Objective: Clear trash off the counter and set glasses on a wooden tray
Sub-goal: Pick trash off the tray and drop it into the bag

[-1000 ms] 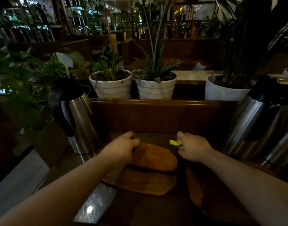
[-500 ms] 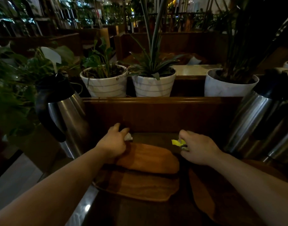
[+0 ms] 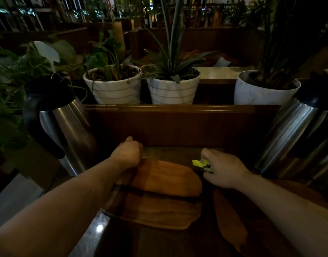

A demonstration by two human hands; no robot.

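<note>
Two wooden trays lie stacked on the dark counter, the smaller upper tray (image 3: 166, 179) on the wider lower tray (image 3: 155, 213). My left hand (image 3: 128, 154) is a closed fist at the stack's far left corner, against the wooden back wall; a white scrap seen at its fingertips earlier is now hidden inside it. My right hand (image 3: 224, 169) rests at the stack's far right corner and pinches a yellow-green wrapper (image 3: 197, 162) with a small silvery bit under it. No glasses are in view.
A steel thermos jug (image 3: 66, 127) stands at the left, and more steel jugs (image 3: 289, 136) crowd the right. A third wooden tray (image 3: 233, 219) lies near right. White plant pots (image 3: 113, 89) sit behind the raised wooden ledge (image 3: 178, 108).
My left hand slid left along the stack's back edge to a white scrap and closed into a fist over it. My right hand has kept the yellow-green wrapper, barely moving.
</note>
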